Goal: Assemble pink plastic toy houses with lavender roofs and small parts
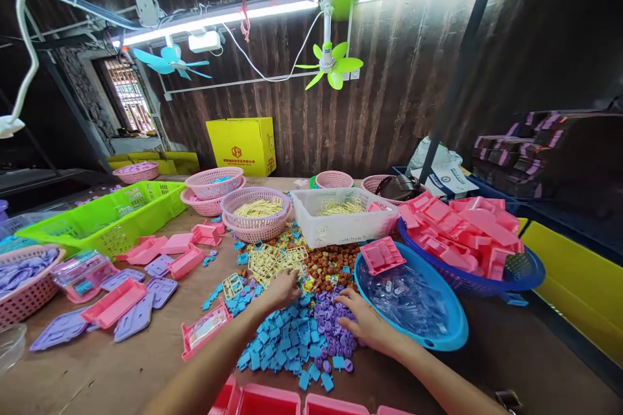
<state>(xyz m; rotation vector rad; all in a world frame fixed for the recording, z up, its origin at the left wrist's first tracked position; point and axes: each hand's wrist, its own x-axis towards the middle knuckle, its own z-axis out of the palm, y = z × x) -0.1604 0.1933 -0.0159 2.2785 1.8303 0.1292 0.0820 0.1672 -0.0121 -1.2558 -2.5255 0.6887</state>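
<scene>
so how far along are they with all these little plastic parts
Early, it seems. Done: one pink tray beside the blue pieces looks filled. In hand: the left hand reaches to the edge of the cream frames, and the right hand rests on the purple pieces. Left: both loose piles are large, and many pink shells fill the blue basket.

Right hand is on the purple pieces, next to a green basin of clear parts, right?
Not quite. The head view shows the basin is blue, not green. The right hand does rest on the purple pieces, next to that basin of clear parts.
</scene>
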